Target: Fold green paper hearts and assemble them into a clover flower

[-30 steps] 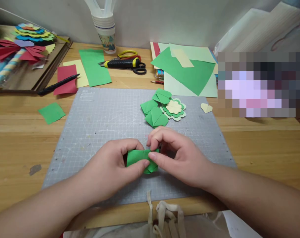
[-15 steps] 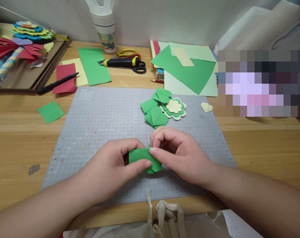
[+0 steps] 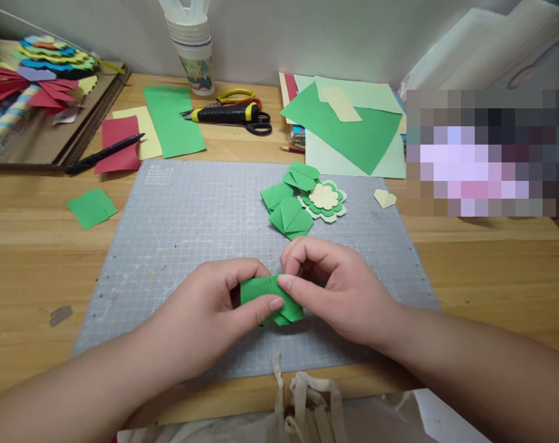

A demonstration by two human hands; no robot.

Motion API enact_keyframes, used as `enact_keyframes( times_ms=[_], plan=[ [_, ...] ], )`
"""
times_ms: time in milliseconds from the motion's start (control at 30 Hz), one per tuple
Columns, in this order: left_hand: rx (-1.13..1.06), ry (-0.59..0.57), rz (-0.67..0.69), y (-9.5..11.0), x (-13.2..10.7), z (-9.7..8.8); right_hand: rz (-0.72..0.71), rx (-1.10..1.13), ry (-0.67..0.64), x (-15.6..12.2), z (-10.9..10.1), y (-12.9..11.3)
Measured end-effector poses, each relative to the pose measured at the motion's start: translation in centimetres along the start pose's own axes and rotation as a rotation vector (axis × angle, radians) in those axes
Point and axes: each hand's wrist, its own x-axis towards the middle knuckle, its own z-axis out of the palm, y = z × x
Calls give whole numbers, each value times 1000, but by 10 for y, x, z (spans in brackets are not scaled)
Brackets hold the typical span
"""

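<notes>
The left hand [image 3: 214,304] gripped a folded piece of green paper [image 3: 257,288], its thumb across the near face and its other fingers mostly hidden behind. The right thumb pressed the top edge, while that hand's [image 3: 339,289] other fingers curled beyond it; whether their tips met the paper could not be told. The piece was held over the near half of a gray cutting mat [image 3: 168,234], close in front of three green paper hearts [image 3: 291,216] that overlapped at the edges beside a layered paper flower [image 3: 324,197]. A small cream heart [image 3: 385,199] lay just off the mat's right edge, and a green square [image 3: 92,209] off its left. At the back stood a stack of paper cups [image 3: 196,61], with pale translucent strips [image 3: 183,10] rising from the top cup and cut off by the upper border. Near it a black-and-yellow cutter [image 3: 224,115] partly covered some scissors [image 3: 259,125]. On the left, a shallow cardboard tray [image 3: 32,147], cropped by the border, held a striped paper tube [image 3: 16,114], red pleated paper [image 3: 55,95] and scalloped colored layers [image 3: 53,55]. Loose sheets [image 3: 348,129] at the back right hid most of something with a blue side, too covered to identify. Coarse blocks masked the area farther right.
</notes>
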Motion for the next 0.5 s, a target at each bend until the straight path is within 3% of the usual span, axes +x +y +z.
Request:
enact_keyframes(
  times_ms=[233, 367, 500],
  plan=[
    [-6, 38, -6, 0, 0, 2, -11, 23, -25, -1, 0, 0],
    [-68, 122, 14, 2, -1, -1, -3, 127, -30, -1, 1, 0],
    [-80, 177, 28, 5, -1, -4, 137, 221, -204, 0, 1, 0]
  ],
)
